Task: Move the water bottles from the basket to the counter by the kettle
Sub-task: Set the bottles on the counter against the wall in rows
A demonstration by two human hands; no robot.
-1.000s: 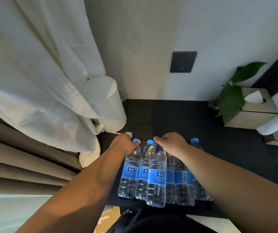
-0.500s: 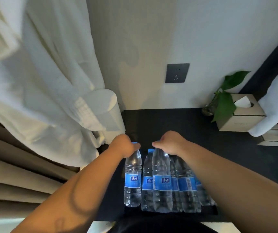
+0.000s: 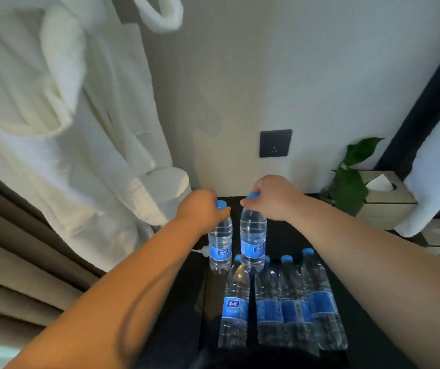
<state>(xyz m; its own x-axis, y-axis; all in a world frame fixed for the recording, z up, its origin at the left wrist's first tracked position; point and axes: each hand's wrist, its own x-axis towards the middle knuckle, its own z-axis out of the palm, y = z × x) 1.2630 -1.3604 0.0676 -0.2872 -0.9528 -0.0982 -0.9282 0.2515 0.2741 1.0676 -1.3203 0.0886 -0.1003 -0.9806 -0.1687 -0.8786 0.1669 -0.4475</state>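
six water bottles show in all, each clear with a blue cap and a blue label. two are held up by their necks, one per hand: the left hand (image 3: 201,209) has its fingers clamped around the top of the left bottle (image 3: 220,245), its cap peeking out beside the thumb, and the right hand (image 3: 274,197) has its fingers closed on the cap and neck of the right bottle (image 3: 252,239). both held bottles hang upright, just beside each other and apart, over the dark tabletop (image 3: 306,237).

the other four bottles (image 3: 282,302) stand upright in a tight cluster nearer the camera, touching one another; the leftmost of them sits slightly forward of the three in a row. the base of the right-hand bottle overlaps the cluster's caps in view. what the four stand in is too dark to make out.

one white kettle (image 3: 168,187) sits at the left rear of the tabletop, partly behind a hanging white bathrobe (image 3: 62,123). on the wall is one dark socket plate (image 3: 275,143). to the right stand one green plant (image 3: 351,179) and one tissue box (image 3: 383,198), touching in view.
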